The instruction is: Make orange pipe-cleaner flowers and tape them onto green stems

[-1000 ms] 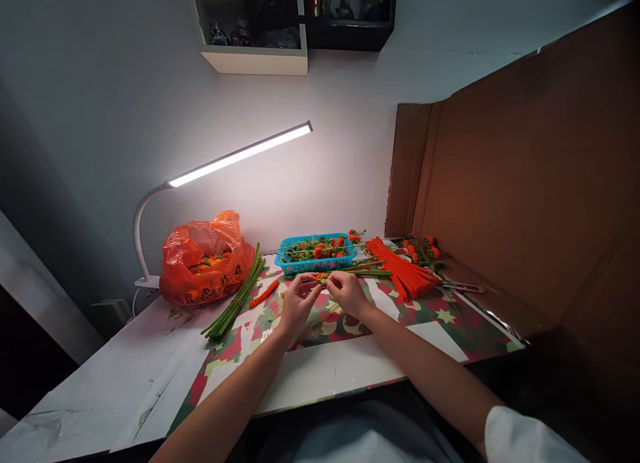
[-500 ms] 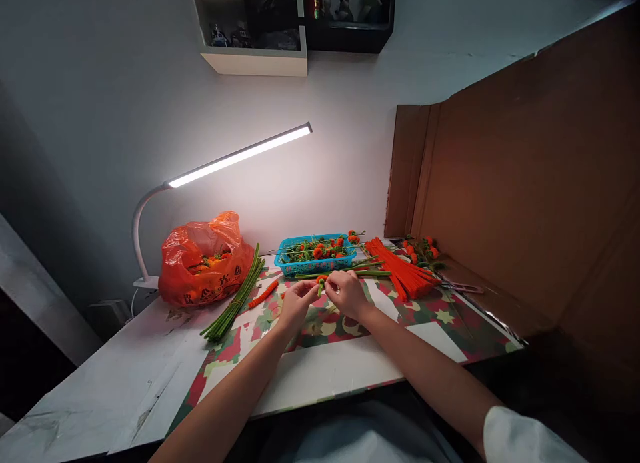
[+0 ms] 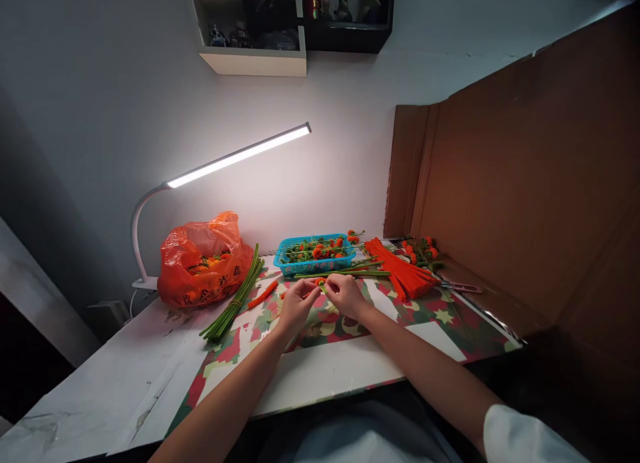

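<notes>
Flower (image 3: 322,286) between hands: right of left hand (image 3: 297,306), left of right hand (image 3: 347,296), neither clearly nearer. Both sets of fingertips pinched on it. Orange head far, green part near; exact axis unclear. Basket (image 3: 296,270) just beyond.

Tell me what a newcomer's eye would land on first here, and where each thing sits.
Probably the glowing lamp, whose bright bar slants in front of the pale wall. Next, perhaps, the orange plastic bag beneath it at the left, and the fanned orange-red bundle right of the blue basket. At the centre, the left hand and right hand meet at a small orange-and-green piece.
</notes>
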The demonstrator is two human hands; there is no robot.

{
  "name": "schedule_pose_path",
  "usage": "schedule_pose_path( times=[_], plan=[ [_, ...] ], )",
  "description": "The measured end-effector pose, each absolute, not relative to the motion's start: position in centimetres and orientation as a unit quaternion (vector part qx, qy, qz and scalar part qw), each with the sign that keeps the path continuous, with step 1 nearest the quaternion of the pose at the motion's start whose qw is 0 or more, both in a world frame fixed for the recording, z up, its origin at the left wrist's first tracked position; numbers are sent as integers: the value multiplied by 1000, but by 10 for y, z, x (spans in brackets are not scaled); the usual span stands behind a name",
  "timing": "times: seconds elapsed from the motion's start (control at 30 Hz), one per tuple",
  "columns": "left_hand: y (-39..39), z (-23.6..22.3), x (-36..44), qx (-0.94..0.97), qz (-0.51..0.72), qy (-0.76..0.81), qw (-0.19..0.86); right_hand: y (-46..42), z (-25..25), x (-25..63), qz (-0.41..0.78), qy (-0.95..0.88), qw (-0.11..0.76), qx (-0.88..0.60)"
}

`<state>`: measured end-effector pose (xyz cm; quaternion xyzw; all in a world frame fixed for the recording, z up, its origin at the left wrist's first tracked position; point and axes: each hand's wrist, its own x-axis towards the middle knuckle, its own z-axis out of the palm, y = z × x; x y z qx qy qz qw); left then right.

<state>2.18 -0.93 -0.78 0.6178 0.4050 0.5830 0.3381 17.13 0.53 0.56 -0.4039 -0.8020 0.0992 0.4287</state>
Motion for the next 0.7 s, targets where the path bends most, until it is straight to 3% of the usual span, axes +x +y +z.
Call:
schedule_pose_path(
  times=[0.17,0.37,0.53,0.7],
  plan=[
    [-9,-5,22,592,581,408,380,6,11,178,-11,-859,372,-352],
    [-13,-1,18,708,498,414,281,11,15,189,-88,-899,283,-322],
    [-11,-3,16,721,485,432,242,11,15,188,-58,-900,266,-341],
    [-3,-10,15,637,549,428,331,9,16,185,46,-860,299,-410]
  ],
)
